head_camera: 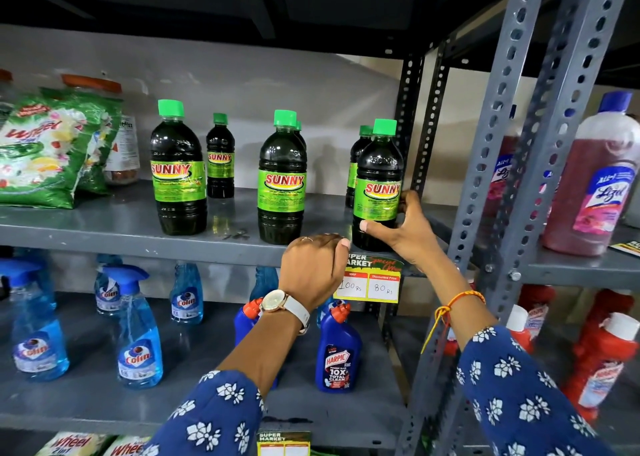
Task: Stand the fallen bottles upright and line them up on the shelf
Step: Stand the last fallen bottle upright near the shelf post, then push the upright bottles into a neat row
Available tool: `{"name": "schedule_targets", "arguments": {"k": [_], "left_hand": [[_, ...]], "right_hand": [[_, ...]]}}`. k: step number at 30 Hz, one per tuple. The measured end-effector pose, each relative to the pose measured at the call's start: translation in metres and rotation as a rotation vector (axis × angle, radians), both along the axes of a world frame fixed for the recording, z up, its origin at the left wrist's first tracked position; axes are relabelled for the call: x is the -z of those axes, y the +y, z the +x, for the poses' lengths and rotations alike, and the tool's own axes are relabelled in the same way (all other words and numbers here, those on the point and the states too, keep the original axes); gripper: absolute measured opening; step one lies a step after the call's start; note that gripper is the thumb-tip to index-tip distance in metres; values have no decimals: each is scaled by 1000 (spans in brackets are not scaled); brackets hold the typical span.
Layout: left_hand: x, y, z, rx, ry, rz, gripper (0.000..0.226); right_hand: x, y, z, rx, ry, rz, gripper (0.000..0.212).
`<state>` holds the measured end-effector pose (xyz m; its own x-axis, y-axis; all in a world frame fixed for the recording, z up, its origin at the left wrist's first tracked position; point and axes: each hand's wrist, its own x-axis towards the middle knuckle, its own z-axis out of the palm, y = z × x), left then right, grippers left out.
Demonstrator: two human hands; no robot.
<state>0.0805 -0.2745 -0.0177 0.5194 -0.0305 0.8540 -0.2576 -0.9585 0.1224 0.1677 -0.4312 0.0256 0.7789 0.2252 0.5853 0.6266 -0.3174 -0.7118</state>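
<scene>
Several dark Sunny bottles with green caps stand upright on the grey shelf (104, 237). One stands at the left front (178, 168), a smaller-looking one behind it (220, 157), one in the middle front (282, 178) with another hidden behind it. At the right front, my right hand (405, 227) grips the lowest part of a Sunny bottle (379, 182), thumb across its base, and another bottle (358, 157) stands just behind. My left hand (313, 268) rests as a loose fist on the shelf's front edge, holding nothing.
Green Wheel detergent bags (48, 147) lie at the shelf's left. A slotted upright post (498, 164) bounds the right side, with a pink Lizol bottle (595, 178) beyond. Below are blue Colin sprays (138, 334), a Harpic bottle (337, 351) and a price tag (370, 282).
</scene>
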Motion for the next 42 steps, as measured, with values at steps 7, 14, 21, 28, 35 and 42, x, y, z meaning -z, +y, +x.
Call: {"name": "schedule_targets", "arguments": {"k": [7,14,21,28,35,42], "left_hand": [[-1,6,-8,75,141,83,46],[-7,90,-54,5,-470,-152,43],[-36,197,-55,-340,-76,-475,116],[-9,218,-38,-556,50,-244,90],[-11,219,-40,-560,63,-267,84],[-12,219,-41,-494,76,-268,81]], "right_hand": [[4,4,-10,13,-75,212,80],[9,58,-48,31,-687,378,48],[6,148,-61,101,-55,68,99],[13,154,-55,306,-75,-151,78],[15,157,-56,379,-171,-152,73],[15,156,-55,362,-191,-190,74]]}}
